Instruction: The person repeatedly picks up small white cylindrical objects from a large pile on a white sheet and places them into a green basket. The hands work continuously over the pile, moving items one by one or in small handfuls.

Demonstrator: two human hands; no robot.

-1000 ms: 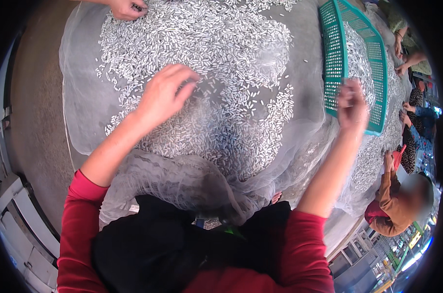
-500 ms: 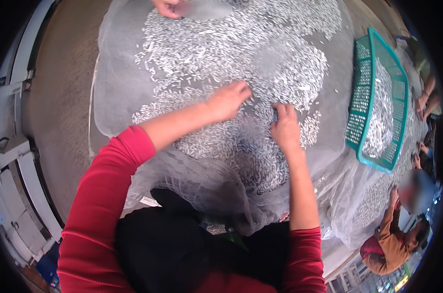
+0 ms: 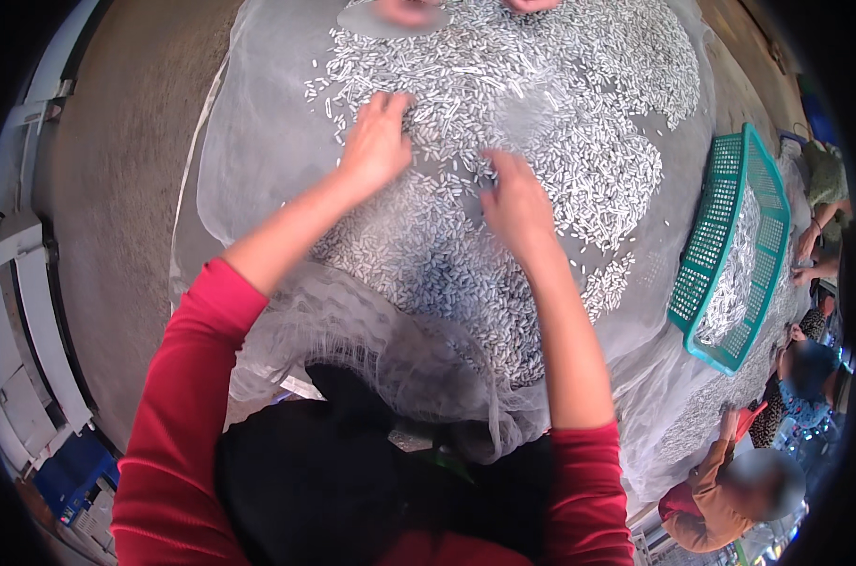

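Note:
Many small, silvery-white elongated pieces lie spread over a table covered with pale netting [image 3: 249,179]. My left hand [image 3: 376,146] reaches over the left edge of the far spread of pieces [image 3: 598,179], its fingers stretched out. My right hand [image 3: 522,208] is lower and to the right, at the gap between that spread and a nearer heap [image 3: 447,264]. Its index finger and thumb are apart and somewhat blurred. Nothing shows held in either hand, though my right hand's other fingers are partly hidden.
A green plastic basket [image 3: 720,236] holding similar pieces stands at the right. At the far edge are another person's hands [image 3: 409,11], partly blurred. Several people work at the right, one in an orange-brown top [image 3: 706,509]. Bunched netting [image 3: 352,321] lies near my body.
My left hand has moved left and farther away across the pieces. My right hand has also shifted left and away. The view has shifted, and a second hand shows at the far edge.

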